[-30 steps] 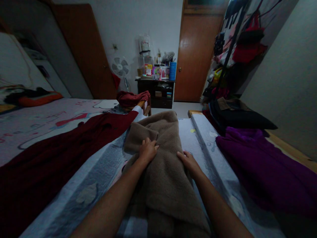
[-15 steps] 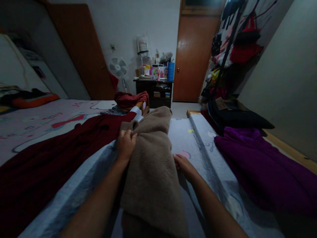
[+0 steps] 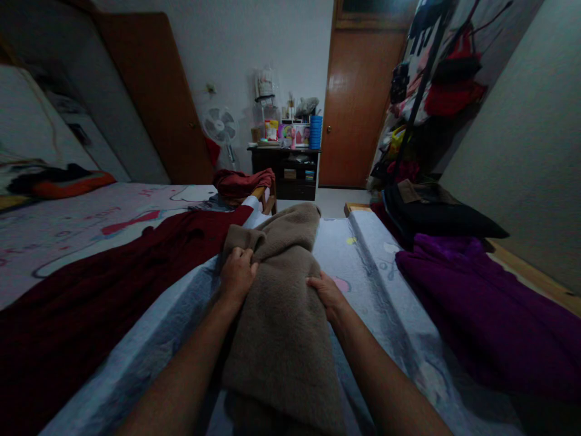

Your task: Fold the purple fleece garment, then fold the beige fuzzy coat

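Observation:
A brown fleece garment, folded lengthwise, lies in front of me on the pale blue bedding. My left hand is closed on its left edge, just below a folded flap that looks like a sleeve end or collar. On the opposite edge, my right hand grips the cloth, thumb on top and the other fingers hidden beneath it. The far end of the garment is bunched in soft creases.
Dark red clothing is spread along the left. To the right lie a purple garment and a stack of dark folded clothes. Farther off stand a fan, a black cabinet and a wooden door.
My right hand has moved slightly up and inward, its thumb now over the garment's edge. My left hand has shifted a little right and nearer, and the flap lies flatter and wider.

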Demonstrator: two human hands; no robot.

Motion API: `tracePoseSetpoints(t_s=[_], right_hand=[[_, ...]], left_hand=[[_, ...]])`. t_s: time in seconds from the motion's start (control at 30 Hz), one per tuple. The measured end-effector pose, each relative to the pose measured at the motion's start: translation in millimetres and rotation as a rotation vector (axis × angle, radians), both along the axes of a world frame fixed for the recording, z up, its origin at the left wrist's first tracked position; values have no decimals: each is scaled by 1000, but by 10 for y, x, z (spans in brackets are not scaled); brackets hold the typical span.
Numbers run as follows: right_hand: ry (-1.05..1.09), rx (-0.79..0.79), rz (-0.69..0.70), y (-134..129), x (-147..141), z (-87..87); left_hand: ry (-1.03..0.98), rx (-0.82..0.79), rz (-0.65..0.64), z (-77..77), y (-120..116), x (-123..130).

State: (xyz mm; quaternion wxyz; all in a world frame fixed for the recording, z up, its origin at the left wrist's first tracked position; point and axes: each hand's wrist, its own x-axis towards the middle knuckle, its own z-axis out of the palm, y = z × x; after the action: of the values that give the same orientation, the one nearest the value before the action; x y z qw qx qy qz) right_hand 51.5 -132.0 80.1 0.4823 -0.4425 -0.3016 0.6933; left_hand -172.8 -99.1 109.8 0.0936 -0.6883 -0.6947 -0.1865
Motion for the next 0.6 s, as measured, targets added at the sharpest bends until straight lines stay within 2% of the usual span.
tracePoseSetpoints(t_s=[0.1, 0.23, 0.33, 0.4, 0.5, 0.57, 0.6], right_hand=[[-153, 122, -54, 95, 253, 216], [-489, 407, -58, 191, 604, 534], [-730, 570, -36, 176, 709, 691], [-899, 655, -13, 133, 680, 730], [-1105, 726, 47, 75, 555, 715], [-1105, 727, 95, 59, 472, 693], [-1045, 718, 123, 56, 440, 684]], left_hand=[[-13, 49, -52, 19, -12, 61], [42, 46, -96, 55, -78, 227], [112, -156, -165, 37, -107, 329], [91, -274, -202, 23, -87, 365], [-154, -191, -241, 72, 5, 427], [-424, -159, -354, 147, 85, 509], [-557, -208, -436, 182, 124, 562]])
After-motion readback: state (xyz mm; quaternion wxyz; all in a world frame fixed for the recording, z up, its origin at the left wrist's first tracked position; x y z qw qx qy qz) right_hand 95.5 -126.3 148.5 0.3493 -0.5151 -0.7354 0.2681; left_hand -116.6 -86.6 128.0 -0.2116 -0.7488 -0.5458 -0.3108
